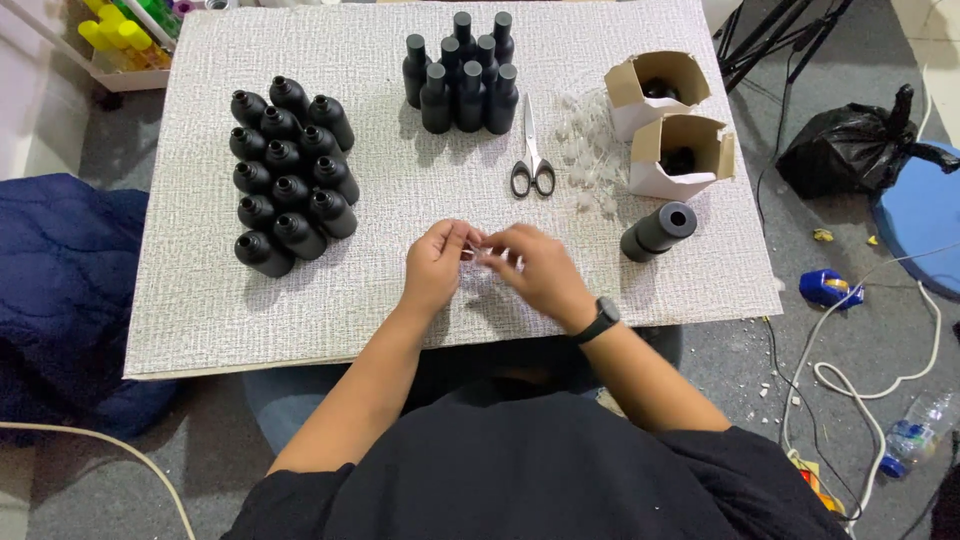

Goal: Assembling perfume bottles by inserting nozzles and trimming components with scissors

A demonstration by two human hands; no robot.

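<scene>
Both hands meet over the table's (200, 330) near-middle strip. Left hand (435, 268) and right hand (535, 275) sit fingertip to fingertip, each grip narrow, pinched on a small clear plastic piece (480, 255) between them; its shape is too small and blurred to tell. A black wrist device (603, 316) is on the right arm.

Left half of the table: a cluster of uncapped black bottles (290, 180), lying tilted, well apart from the left hand, with bare mat between them and the near edge.

Far edge, centre: a group of capped black bottles (465, 75), upright. Just right of them lie scissors (533, 165), points toward the far edge, handles toward the hands.

Right side: a scatter of clear plastic bits (592, 140), then two open cardboard boxes (672, 130) close to the right edge. One black bottle (658, 231) lies on its side near the right hand, mouth toward the right edge.

Open mat: near-left corner and the strip along the near edge.
</scene>
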